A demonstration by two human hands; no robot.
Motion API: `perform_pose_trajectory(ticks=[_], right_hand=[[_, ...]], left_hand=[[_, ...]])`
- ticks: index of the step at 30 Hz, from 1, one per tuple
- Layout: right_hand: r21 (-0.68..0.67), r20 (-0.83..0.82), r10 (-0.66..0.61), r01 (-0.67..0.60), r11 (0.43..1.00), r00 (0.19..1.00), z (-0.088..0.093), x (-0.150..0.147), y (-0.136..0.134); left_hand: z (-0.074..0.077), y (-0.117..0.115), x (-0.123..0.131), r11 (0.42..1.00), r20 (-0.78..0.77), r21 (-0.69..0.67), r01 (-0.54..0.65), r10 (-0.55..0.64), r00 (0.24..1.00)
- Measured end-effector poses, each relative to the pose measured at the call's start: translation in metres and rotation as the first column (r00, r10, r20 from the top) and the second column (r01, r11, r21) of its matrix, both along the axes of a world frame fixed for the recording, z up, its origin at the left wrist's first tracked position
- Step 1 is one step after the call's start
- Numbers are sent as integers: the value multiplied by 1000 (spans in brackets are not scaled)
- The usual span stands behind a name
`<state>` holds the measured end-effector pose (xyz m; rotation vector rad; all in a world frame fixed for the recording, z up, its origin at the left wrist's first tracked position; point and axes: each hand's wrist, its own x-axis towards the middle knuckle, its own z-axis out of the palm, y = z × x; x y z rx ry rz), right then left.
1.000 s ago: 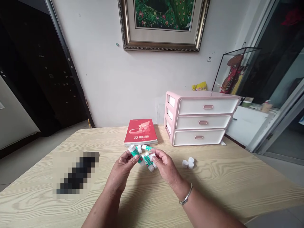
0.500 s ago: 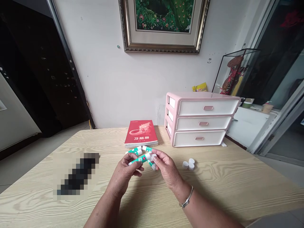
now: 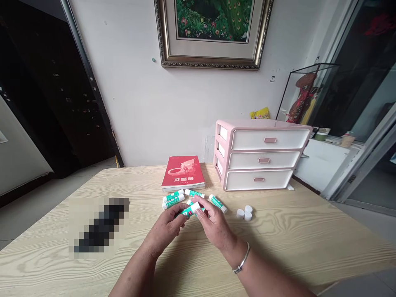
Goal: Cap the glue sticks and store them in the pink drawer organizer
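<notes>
Both my hands meet over the middle of the wooden table (image 3: 293, 239) on one green and white glue stick (image 3: 189, 210). My left hand (image 3: 168, 229) grips its body. The fingertips of my right hand (image 3: 213, 220) pinch its white end. Several more glue sticks lie on the table just beyond: two side by side (image 3: 172, 199), one (image 3: 194, 193) near the book, one (image 3: 218, 203) to the right. Loose white caps (image 3: 245, 213) sit to the right of my right hand.
A red book (image 3: 183, 172) lies at the back of the table. A pink three-drawer organiser (image 3: 260, 153) stands at the back right, drawers closed. A blurred dark object (image 3: 99, 226) lies on the left. A framed picture (image 3: 213, 31) hangs on the wall.
My hands held several glue sticks a second ago. Now all but one lie on the table, one newly placed to the right, and both hands hold the remaining stick lower.
</notes>
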<state>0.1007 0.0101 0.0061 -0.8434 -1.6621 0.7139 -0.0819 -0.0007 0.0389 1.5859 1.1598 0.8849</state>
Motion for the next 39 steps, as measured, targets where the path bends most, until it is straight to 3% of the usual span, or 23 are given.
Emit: perform_pose_trajectory(ticks=[6,12,16,20,26,30,32,35,37,39], right_hand=[[63,70,2,-6,998,998,-12,-8,-1],[69,66,17,-21,997,998,-8,-8,-12],[9,-70,-167,168,986,984,-5,3,-1],[-77,-175,-304,295,952,936,-5,16,16],[-60,-223,-356,351,934,908,-7,29,28],[-55,-284,-446,449,892,849,-2,49,36],[-73,-311,-513,518,852,800,3,63,40],[-72,-194,-682,683,727,706,12,84,42],[-46,-19,-768,767,640,640,18,96,41],[-38,168,-791,805,592,589,25,102,39]], left_hand=[[-2,-1,4,998,-85,-10,59,-60,995],[-2,-1,6,997,-56,-37,-74,72,996],[2,-1,4,972,-55,-37,-232,230,972],[2,-1,-1,947,67,-59,-317,320,945],[-9,3,-8,941,207,-54,-335,339,918],[-8,3,-8,936,227,-58,-348,352,908],[-5,3,-7,928,156,-41,-369,371,915],[-2,5,-8,907,-143,69,-415,421,896],[-4,9,-9,909,-396,153,-387,415,819],[-8,13,-9,922,-575,201,-330,383,723]])
